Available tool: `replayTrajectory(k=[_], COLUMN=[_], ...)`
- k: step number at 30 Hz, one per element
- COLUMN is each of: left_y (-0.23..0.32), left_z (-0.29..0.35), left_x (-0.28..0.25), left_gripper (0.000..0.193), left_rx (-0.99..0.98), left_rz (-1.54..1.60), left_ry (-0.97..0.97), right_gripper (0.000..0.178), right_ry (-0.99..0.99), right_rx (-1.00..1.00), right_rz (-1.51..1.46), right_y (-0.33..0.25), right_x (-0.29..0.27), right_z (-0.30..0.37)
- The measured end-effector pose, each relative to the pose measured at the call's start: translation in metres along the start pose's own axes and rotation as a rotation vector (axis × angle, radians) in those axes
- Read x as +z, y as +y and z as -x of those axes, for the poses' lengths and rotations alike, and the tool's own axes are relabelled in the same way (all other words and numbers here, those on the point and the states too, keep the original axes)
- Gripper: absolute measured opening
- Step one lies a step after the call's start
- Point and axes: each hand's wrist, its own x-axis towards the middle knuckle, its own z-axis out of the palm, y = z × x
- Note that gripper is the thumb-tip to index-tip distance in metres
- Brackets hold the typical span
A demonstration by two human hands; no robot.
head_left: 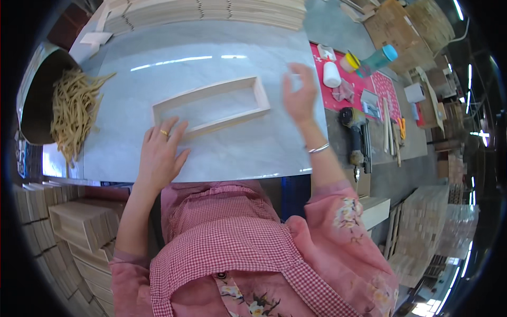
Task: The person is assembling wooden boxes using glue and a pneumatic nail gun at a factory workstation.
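A shallow rectangular wooden frame [227,126] of pale wood lies on the glossy grey-white tabletop [232,158], its far right corner tilted away from me. Through its middle the table surface shows. My left hand [162,153], with a ring on one finger, rests at the frame's near left corner. Its fingers are spread, the tips touching or just over the wall there. To the right of the frame my right hand [301,95] is raised, slightly blurred by motion. Its thumb and fingers stand apart, and I see nothing between them.
Stacked thin wooden strips [200,13] line the table's far edge. A tipped container [39,95] spills tan strips at the left. On a side table at right are a nail gun [355,134], a white bottle [331,75] and a teal bottle [377,59]. Wooden boxes [87,224] stand lower left.
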Motion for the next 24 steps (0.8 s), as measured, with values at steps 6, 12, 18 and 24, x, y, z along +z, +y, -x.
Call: replayTrajectory(k=[6, 12, 18, 24], left_y=[-0.004, -0.018, -0.039, -0.041], left_z=[-0.002, -0.018, 0.027, 0.050], left_x=[0.027, 0.024, -0.045, -0.062], left_gripper=[0.019, 0.020, 0.023, 0.021], left_rx=[-0.084, -0.144, -0.563, -0.681], left_rz=[-0.047, 0.177, 0.524, 0.769], left_ry=[-0.087, -0.037, 0.293, 0.663], right_gripper=[0.064, 0.034, 0.011, 0.047], right_ry=[-0.495, -0.552, -0.261, -0.661], right_rx=[0.592, 0.676, 0.413, -0.246], right_rz=[0.793, 0.273, 0.192, -0.189], right_y=[0.215, 0.343, 0.182, -0.080], right_x=[-0.101, -0.181, -0.126, 0.045], right_z=[-0.011, 0.001, -0.016, 0.067])
